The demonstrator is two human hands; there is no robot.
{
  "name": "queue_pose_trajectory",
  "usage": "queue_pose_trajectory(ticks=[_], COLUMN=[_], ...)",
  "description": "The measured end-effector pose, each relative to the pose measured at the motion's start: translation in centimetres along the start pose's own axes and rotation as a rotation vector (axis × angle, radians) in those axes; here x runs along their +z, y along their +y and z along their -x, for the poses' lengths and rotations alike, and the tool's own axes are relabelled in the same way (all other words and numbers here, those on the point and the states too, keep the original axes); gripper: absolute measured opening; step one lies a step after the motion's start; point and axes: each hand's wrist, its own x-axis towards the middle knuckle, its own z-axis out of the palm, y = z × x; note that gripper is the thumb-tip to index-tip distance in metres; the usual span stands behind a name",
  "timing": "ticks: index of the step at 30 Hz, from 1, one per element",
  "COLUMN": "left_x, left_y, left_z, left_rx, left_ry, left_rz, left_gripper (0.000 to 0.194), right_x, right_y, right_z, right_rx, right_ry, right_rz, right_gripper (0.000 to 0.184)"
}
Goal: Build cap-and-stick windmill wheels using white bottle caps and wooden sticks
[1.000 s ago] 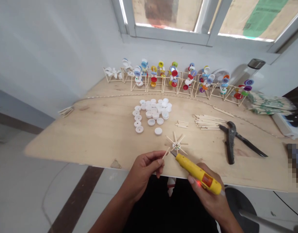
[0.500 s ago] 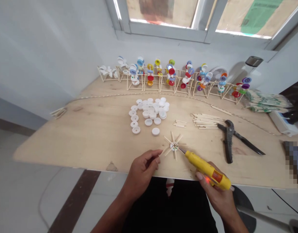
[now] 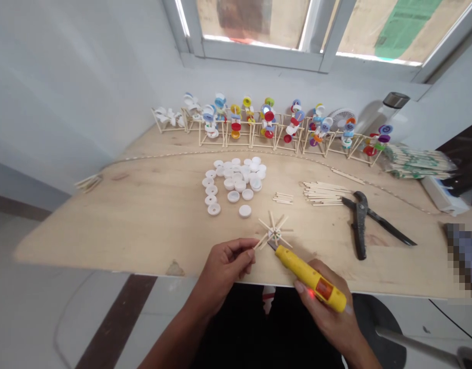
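Note:
Near the table's front edge lies a star of wooden sticks (image 3: 283, 224) set around a small white hub (image 3: 275, 234). My left hand (image 3: 231, 266) is closed, pinching one thin wooden stick (image 3: 260, 241) at the star's left side. In my right hand (image 3: 328, 307) is a yellow hot glue gun (image 3: 307, 274) with a red light glowing near the fingers. Its dark nozzle (image 3: 272, 245) points at the star's lower side, close to the hub; whether it touches cannot be made out.
White bottle caps (image 3: 239, 185) are grouped mid-table. To the right lie short sticks (image 3: 283, 198), longer sticks (image 3: 322, 194) and black-handled cutters (image 3: 359, 225). Stick frames with coloured cap wheels (image 3: 236, 124) line the back, beside a fan (image 3: 341, 120), a bottle (image 3: 390, 113) and bagged sticks (image 3: 416, 161).
The glue gun has moved left and slightly down, so its nozzle went from the hub's right side to below it. My left hand keeps its pinch on the stick, almost in place.

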Motion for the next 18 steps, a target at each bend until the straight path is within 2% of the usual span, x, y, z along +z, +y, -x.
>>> queue_pose_trajectory(ticks=[7,18], left_x=[-0.06,-0.09], left_y=[0.02,0.05], left_z=[0.32,0.32], left_rx=[-0.018,-0.012], left_ry=[-0.024,-0.026], left_rz=[0.031,-0.005], left_gripper=[0.027,0.025], right_x=[0.42,0.50], right_y=[0.64,0.46], right_z=[-0.10,-0.33], right_rx=[-0.153,-0.183], right_ry=[0.017,0.026], right_rz=[0.119,0.153], right_gripper=[0.015,0.016])
